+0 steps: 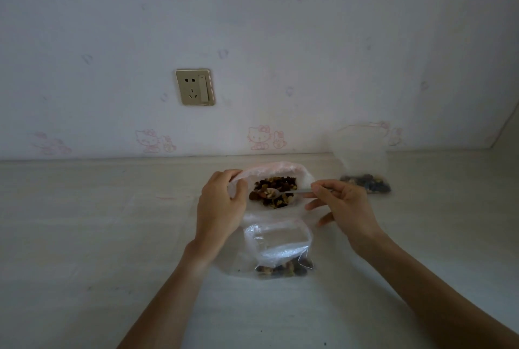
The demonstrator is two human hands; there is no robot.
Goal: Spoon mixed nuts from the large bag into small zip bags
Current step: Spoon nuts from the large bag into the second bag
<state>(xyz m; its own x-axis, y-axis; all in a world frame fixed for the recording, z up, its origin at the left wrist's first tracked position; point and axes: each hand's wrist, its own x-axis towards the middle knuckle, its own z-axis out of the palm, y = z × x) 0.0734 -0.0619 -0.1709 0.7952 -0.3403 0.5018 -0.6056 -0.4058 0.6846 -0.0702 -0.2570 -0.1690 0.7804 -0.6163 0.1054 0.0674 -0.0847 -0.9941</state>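
Pale tabletop (84, 222) carries our work: our left hand (222, 202) grips the rim of the large bag (275, 170) of mixed nuts (276, 191), our right hand (345, 207) pinches the spoon (283, 193), loaded above them; one small zip bag (280, 247) lies just nearer us, another zip bag (362, 163) stands right

Shiny metal spoon (283, 192); clear glossy plastic zip bag (276, 244).

Left hand (222, 202): fingers curled, thumb up, grip closed on something at the far side.
Right hand (344, 205): thumb and forefinger pinching, remaining fingers spread below.
Forearms: both bare, angled inward.
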